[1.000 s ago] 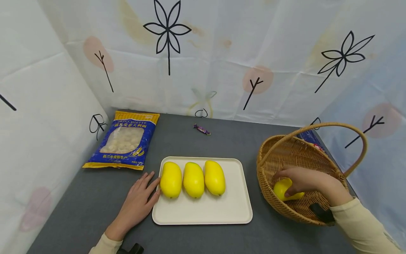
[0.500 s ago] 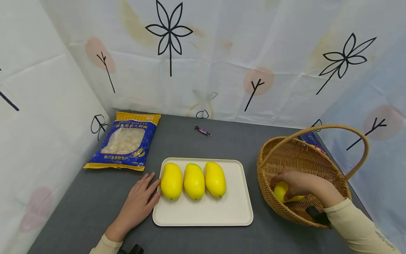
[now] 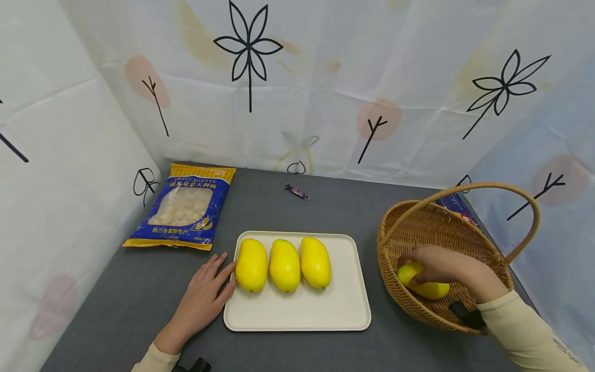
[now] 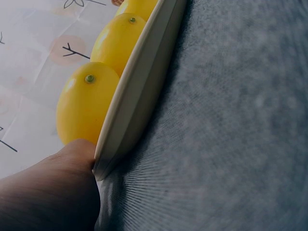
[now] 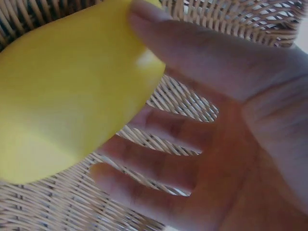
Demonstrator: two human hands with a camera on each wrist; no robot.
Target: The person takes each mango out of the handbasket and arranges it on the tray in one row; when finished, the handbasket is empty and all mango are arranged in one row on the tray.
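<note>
Three yellow mangoes [image 3: 284,264] lie side by side on a cream rectangular tray [image 3: 344,310]. My left hand [image 3: 200,297] rests at the tray's left edge with its fingers spread, the fingertips close to the leftmost mango; in the left wrist view the thumb [image 4: 53,185] touches the tray's corner. Inside the wicker basket [image 3: 432,222], my right hand [image 3: 439,264] holds another mango [image 3: 432,291]. The right wrist view shows the thumb across this mango [image 5: 72,91] and the other fingers reaching underneath it, their tips partly hidden.
A blue and yellow pasta bag [image 3: 183,206] lies at the back left. One purple wrapped candy [image 3: 296,191] sits behind the tray. Behind the basket, under its arched handle [image 3: 530,206], a blue package [image 3: 453,202] partly shows. Patterned cloth walls [image 3: 316,67] enclose the table.
My right hand has shifted slightly inside the basket, and the mango in it has turned, so more of its lower end shows. The left hand and the mangoes on the tray stay put.
</note>
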